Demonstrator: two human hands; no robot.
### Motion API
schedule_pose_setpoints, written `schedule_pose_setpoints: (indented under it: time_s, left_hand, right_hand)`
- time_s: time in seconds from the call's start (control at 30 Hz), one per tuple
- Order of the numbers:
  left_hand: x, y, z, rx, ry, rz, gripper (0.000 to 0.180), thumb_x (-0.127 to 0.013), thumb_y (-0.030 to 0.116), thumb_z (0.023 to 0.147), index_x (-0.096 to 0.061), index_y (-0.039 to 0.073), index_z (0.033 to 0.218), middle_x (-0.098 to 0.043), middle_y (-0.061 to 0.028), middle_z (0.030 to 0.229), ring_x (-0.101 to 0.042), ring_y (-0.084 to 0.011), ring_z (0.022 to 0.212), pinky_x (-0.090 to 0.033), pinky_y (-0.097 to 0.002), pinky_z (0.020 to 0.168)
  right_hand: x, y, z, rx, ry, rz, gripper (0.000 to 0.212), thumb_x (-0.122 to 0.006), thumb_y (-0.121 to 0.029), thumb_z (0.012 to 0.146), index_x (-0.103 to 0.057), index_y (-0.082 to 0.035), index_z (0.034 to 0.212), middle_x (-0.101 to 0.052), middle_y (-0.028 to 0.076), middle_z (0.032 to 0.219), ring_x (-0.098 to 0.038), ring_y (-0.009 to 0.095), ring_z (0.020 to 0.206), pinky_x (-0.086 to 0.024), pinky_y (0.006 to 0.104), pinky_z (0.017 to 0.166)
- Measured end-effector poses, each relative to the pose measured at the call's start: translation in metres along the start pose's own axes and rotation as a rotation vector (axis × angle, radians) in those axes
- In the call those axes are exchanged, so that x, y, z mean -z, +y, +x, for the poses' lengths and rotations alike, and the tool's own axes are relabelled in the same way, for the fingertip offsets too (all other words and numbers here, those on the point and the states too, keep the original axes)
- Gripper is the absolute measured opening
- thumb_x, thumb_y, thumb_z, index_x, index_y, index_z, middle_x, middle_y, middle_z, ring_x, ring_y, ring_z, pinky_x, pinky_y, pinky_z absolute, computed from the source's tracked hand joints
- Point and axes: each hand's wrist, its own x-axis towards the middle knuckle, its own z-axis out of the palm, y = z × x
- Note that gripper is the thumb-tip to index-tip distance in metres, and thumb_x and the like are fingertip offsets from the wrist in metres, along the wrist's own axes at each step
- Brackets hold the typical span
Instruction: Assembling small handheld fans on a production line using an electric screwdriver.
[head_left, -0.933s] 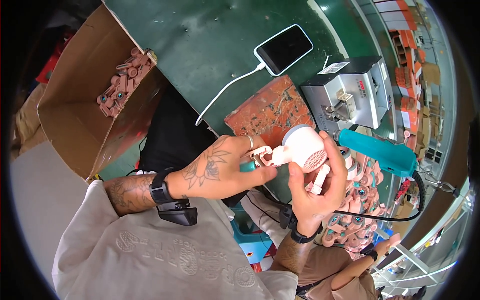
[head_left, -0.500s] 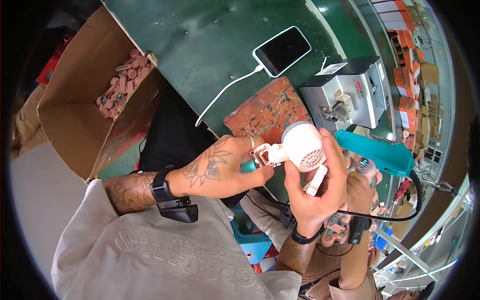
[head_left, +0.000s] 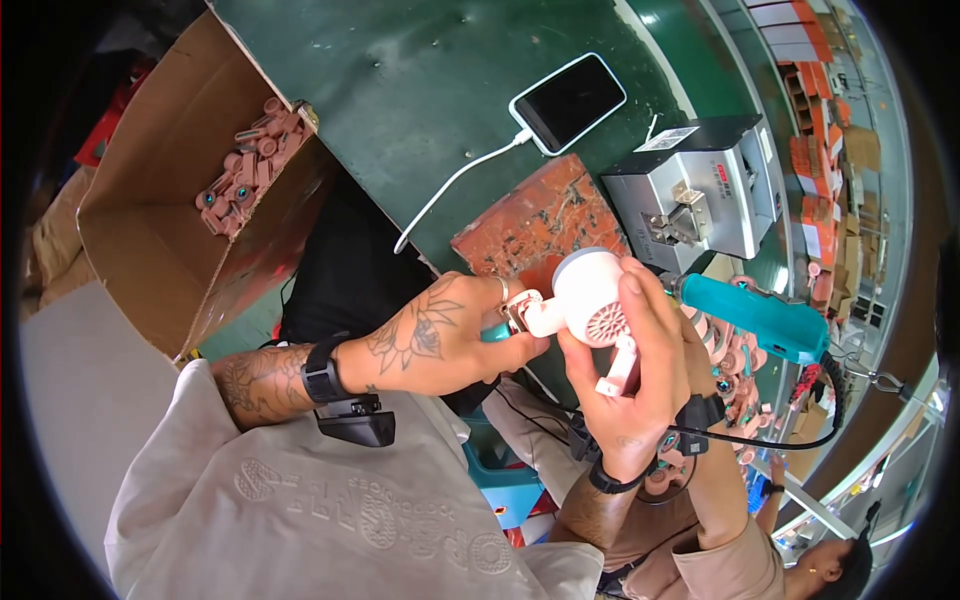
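A pale pink handheld fan with a round head and a slotted grille is held between my hands. My right hand wraps round its head from the right, thumb and fingers on either side, and a short pink arm juts out beside the palm. My left hand pinches the fan's narrow hinged end. Between the left fingers a bit of a teal piece shows; its shape is mostly hidden.
A teal power screwdriver with a black cable lies right of my hands. Beyond them are a reddish stone block, a phone on a white cable and a grey metal machine. Leftward, a cardboard box holds pink parts. A co-worker's forearm is close by.
The fan and my right hand have shifted slightly left and tilted. My left hand stays nearly still. The co-worker's hand has moved behind my right hand, and their head has come into view at lower right.
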Motion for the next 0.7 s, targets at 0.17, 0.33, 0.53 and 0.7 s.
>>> schedule_pose_setpoints:
  time_s: [0.17, 0.33, 0.53, 0.7]
  left_hand:
    - [-0.001, -0.003, 0.000, 0.012, -0.062, -0.052, 0.031, -0.074, 0.026, 0.096, -0.067, 0.002, 0.116, -0.070, -0.0103, 0.074, -0.067, -0.0187, 0.064, -0.052, -0.0347, 0.065]
    - [-0.006, -0.019, 0.001, -0.234, 0.054, 0.128, 0.037, -0.075, 0.029, 0.096, -0.065, 0.002, 0.119, -0.071, -0.0113, 0.079, -0.068, -0.0258, 0.070, -0.054, -0.0365, 0.071]
    - [-0.006, -0.010, 0.002, 0.046, -0.162, -0.339, 0.032, -0.065, 0.033, 0.106, -0.064, 0.002, 0.113, -0.072, -0.0073, 0.087, -0.066, -0.0143, 0.068, -0.052, -0.0306, 0.064]
    - [-0.015, -0.010, 0.003, 0.073, -0.095, -0.622, 0.037, -0.056, 0.035, 0.111, -0.065, 0.001, 0.122, -0.074, -0.0077, 0.105, -0.072, -0.0144, 0.085, -0.058, -0.0289, 0.076]
  right_hand:
    - [0.003, -0.003, 0.005, -0.029, -0.065, 0.048, 0.072, -0.089, 0.003, 0.073, -0.062, -0.003, 0.140, -0.067, 0.024, 0.132, -0.073, 0.038, 0.110, -0.061, 0.0408, 0.086]
    - [0.009, -0.004, 0.010, -0.092, -0.171, 0.040, 0.071, -0.088, 0.004, 0.074, -0.062, -0.002, 0.140, -0.065, 0.024, 0.135, -0.071, 0.039, 0.115, -0.060, 0.0416, 0.090]
    - [0.011, 0.004, 0.010, -0.133, -0.203, 0.113, 0.063, -0.085, 0.001, 0.079, -0.064, -0.003, 0.138, -0.063, 0.026, 0.139, -0.069, 0.040, 0.118, -0.058, 0.0427, 0.093]
    - [0.005, -0.006, -0.004, -0.360, 0.045, 0.107, 0.071, -0.083, -0.013, 0.083, -0.057, 0.000, 0.147, -0.057, 0.018, 0.129, -0.058, 0.032, 0.118, -0.049, 0.0415, 0.100]
